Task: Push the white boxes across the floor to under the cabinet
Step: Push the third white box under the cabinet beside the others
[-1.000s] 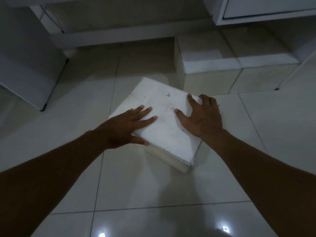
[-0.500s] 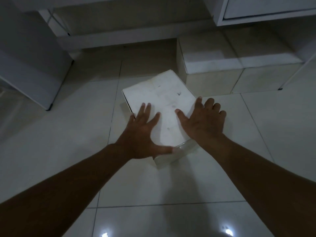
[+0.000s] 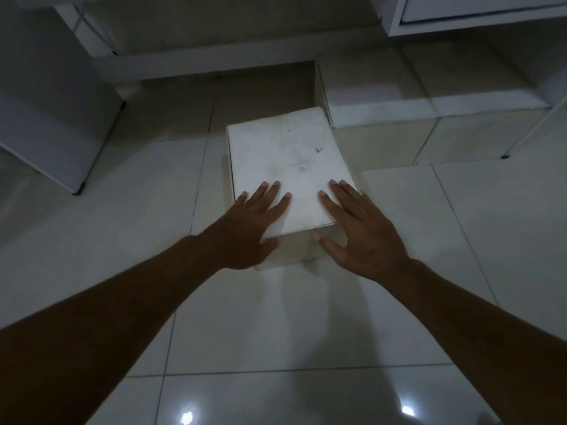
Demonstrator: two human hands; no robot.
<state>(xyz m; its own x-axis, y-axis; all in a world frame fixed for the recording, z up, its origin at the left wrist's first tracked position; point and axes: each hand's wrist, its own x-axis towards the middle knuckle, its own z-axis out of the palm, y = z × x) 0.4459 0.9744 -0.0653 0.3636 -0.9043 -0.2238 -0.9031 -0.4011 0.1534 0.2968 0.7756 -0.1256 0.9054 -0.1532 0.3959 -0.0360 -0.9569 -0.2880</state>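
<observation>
a white box point(image 3: 288, 167) lies flat on the tiled floor point(image 3: 276, 326), its scuffed top face up, long side pointing toward the cabinet point(image 3: 472, 13). its far right corner sits just beside a second white box point(image 3: 377, 96), which lies under the cabinet's bottom edge.

Open tiled floor point(image 3: 153, 210) lay to the left of the white box point(image 3: 288, 167), up to the grey cabinet side point(image 3: 52, 118). Ahead of the box, bare floor continued to the low plinth point(image 3: 199, 61) under the cabinet. On the right, a second white box point(image 3: 377, 87) stood just beside the far right corner and blocked that side. Floor behind both hands was unobstructed.
</observation>
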